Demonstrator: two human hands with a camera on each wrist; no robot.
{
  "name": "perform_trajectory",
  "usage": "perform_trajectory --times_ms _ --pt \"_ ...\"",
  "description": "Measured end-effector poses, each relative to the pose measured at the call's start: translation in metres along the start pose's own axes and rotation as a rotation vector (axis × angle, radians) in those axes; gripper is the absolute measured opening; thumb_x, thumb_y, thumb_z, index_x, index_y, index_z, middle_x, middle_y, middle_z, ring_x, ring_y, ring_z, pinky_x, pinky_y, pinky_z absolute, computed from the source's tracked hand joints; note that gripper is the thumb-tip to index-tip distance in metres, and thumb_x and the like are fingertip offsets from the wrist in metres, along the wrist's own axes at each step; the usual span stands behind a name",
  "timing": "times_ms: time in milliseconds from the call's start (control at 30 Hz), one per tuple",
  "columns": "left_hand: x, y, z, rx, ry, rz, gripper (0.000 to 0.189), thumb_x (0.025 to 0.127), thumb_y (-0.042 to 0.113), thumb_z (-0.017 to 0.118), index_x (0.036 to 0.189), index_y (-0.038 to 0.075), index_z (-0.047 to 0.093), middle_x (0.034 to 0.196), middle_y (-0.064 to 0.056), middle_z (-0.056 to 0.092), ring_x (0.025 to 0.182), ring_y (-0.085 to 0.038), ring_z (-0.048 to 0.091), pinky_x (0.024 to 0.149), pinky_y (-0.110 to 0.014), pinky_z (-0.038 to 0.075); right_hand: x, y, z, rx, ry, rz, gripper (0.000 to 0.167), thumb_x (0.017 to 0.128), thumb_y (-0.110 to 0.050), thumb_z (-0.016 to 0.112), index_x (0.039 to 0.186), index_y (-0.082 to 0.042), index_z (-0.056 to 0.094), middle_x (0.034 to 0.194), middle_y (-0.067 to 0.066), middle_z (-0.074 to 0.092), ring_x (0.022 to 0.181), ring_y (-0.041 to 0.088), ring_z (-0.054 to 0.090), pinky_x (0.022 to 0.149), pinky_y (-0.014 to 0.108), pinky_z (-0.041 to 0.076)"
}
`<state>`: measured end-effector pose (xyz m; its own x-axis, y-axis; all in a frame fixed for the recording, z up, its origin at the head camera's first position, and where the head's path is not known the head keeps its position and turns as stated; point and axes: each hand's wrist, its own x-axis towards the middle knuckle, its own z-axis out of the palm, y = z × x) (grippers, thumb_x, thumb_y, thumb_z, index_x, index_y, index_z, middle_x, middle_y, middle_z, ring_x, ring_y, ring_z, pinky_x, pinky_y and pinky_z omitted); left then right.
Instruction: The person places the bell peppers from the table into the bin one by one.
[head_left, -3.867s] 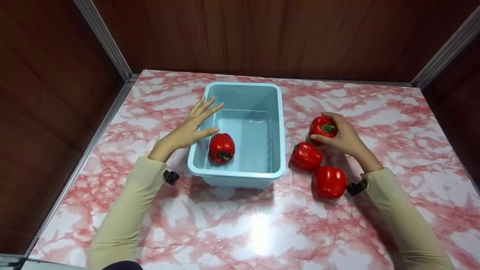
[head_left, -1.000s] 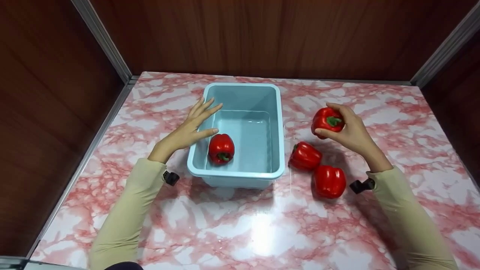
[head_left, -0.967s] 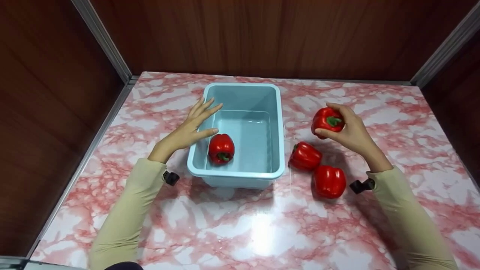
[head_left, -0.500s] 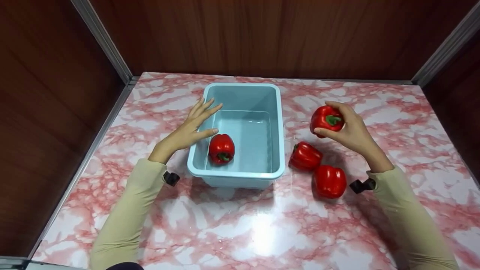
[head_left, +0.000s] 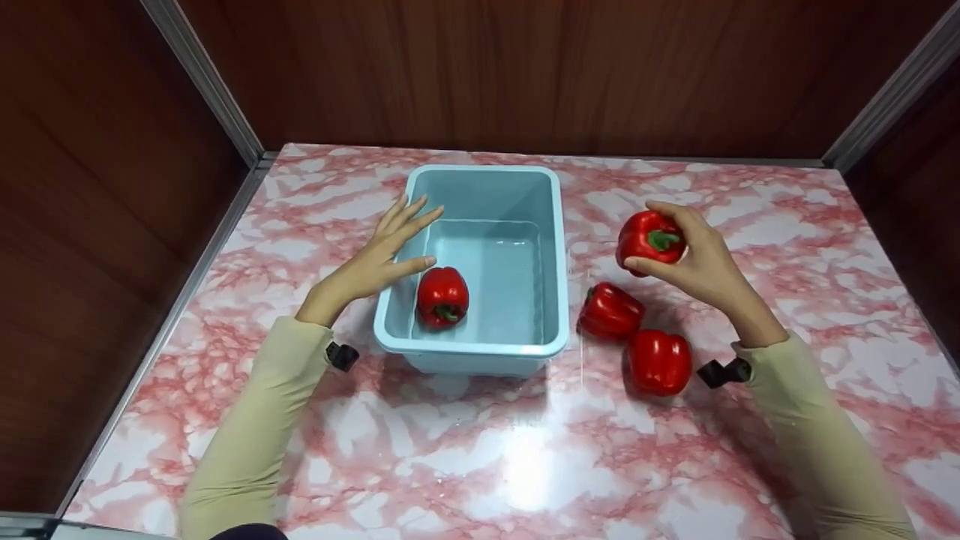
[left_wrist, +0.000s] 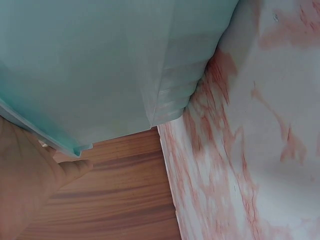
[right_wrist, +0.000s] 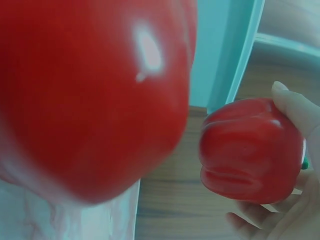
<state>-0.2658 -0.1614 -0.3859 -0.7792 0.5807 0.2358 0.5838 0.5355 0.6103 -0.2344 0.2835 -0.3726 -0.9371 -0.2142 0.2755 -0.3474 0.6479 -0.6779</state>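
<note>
In the head view my right hand [head_left: 705, 262] grips a red bell pepper [head_left: 645, 241] between thumb and fingers, its green stem toward the palm. The right wrist view shows this held bell pepper [right_wrist: 250, 151] off the table. Two more red peppers lie nearby on the table: one pepper [head_left: 611, 311] by the tub and a nearer pepper [head_left: 659, 363]. My left hand [head_left: 369, 262] lies over the left rim of a light blue tub [head_left: 472, 349], its fingers spread and straight. A single red pepper [head_left: 442, 297] lies inside the tub, at its near left.
The tub stands on a red and white marbled table [head_left: 420, 457]. Dark wood panels [head_left: 525, 75] with metal edge strips enclose the back and both sides. A black wrist camera [head_left: 724, 372] sits near the frontmost loose pepper.
Since the oldest frame, my right hand has raised its pepper off the table and shifted slightly away from the other two. Over the last second it drifts slightly left. My left hand stays put.
</note>
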Motion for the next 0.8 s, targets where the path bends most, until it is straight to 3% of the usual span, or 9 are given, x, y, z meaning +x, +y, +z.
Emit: perform_trajectory --times_ms 233,433,667,800 --pt "-0.0001 0.0001 0.0 0.004 0.005 0.0 0.066 0.088 0.046 0.056 0.146 0.037 0.025 0.156 0.004 0.007 0.142 -0.017 -0.012 0.106 -0.063 0.003 0.0 -0.0024 0.0017 -0.013 0.005 -0.033 0.077 0.072 -0.034 0.079 0.138 -0.025 0.042 0.131 0.003 0.049 0.113 0.021 0.048 0.089 0.049 0.045" --pt "0.0 0.0001 0.0003 0.007 0.005 0.004 0.066 0.089 0.046 0.056 0.146 0.036 0.025 0.156 0.004 0.007 0.142 -0.019 -0.012 0.106 -0.063 0.002 0.0001 -0.0031 0.0022 -0.036 0.008 -0.047 0.076 0.071 -0.034 0.079 0.138 -0.026 0.043 0.129 0.001 0.05 0.112 0.019 0.048 0.088 0.04 0.046" --pt "-0.0005 0.0012 -0.0006 0.014 -0.001 -0.009 0.066 0.088 0.047 0.055 0.145 0.039 0.024 0.156 0.006 0.007 0.142 -0.016 -0.012 0.106 -0.063 0.003 0.0001 -0.0043 0.002 -0.024 0.011 -0.044 0.075 0.072 -0.033 0.079 0.137 -0.029 0.042 0.13 0.003 0.049 0.113 0.021 0.048 0.088 0.048 0.046" --pt "-0.0002 0.0013 -0.0006 0.019 -0.002 -0.004 0.066 0.088 0.047 0.055 0.146 0.038 0.024 0.156 0.003 0.007 0.142 -0.018 -0.012 0.106 -0.063 0.004 0.0 -0.006 0.0017 -0.032 0.009 -0.043 0.075 0.072 -0.035 0.079 0.137 -0.03 0.042 0.13 0.001 0.049 0.113 0.019 0.048 0.088 0.047 0.046"
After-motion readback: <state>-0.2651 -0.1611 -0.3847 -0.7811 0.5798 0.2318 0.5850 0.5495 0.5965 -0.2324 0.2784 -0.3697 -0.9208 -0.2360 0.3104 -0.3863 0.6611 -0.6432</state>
